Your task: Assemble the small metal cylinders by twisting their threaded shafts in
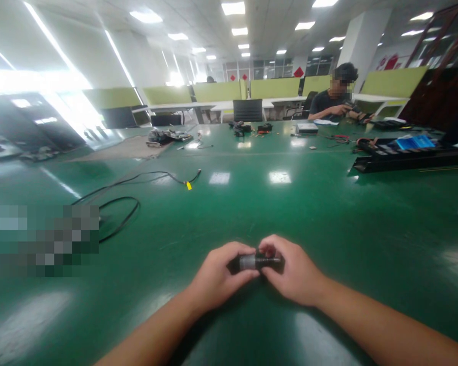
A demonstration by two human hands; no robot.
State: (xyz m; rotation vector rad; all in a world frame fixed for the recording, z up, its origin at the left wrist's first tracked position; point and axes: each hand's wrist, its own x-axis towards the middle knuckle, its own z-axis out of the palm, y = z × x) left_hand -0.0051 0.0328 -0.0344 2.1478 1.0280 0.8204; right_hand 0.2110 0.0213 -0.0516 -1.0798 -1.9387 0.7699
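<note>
A small black cylindrical object with a grey band (pixel 248 262) lies level between my hands, just above or on the green table; I cannot tell which, nor its exact kind. My left hand (pixel 219 274) is closed around its left end, thumb on the near side and fingers on the far side. Around the right end curls my right hand (pixel 295 269), its thumb and fingertips near the middle of the object. Both ends are partly hidden by the palms.
Black cables (pixel 127 218), one with a yellow tag (pixel 189 186), lie left on the green table (pixel 232 208). A long black frame (pixel 400 158) with blue parts sits at the right. Small parts (pixel 168 136) and a grey box (pixel 306 128) lie farther back. Another person (pixel 324 105) sits at the far edge.
</note>
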